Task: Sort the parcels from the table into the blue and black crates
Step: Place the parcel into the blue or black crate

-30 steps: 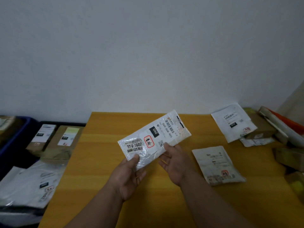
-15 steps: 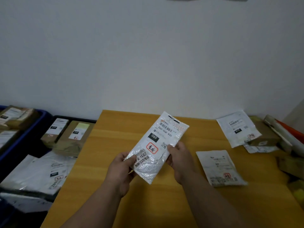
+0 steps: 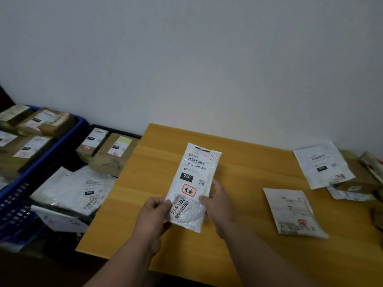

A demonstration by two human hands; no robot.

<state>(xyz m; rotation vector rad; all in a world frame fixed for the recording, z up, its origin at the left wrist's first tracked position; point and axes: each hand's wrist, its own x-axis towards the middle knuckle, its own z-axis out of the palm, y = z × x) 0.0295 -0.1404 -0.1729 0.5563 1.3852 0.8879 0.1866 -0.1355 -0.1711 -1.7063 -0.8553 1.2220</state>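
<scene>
Both hands (image 3: 154, 216) raised, fingers pinching

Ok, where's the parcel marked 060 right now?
In the head view, the 060 parcel is held upright above the wooden table, centre frame, between the left hand and right hand.

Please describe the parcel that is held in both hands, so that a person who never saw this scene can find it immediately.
Start at the yellow wooden table. Above its near left part, the left hand and right hand hold one white parcel upright. Unlike the white parcels lying flat on the table's right side, it is lifted, long and narrow, and its label shows a black box reading 060.
</scene>
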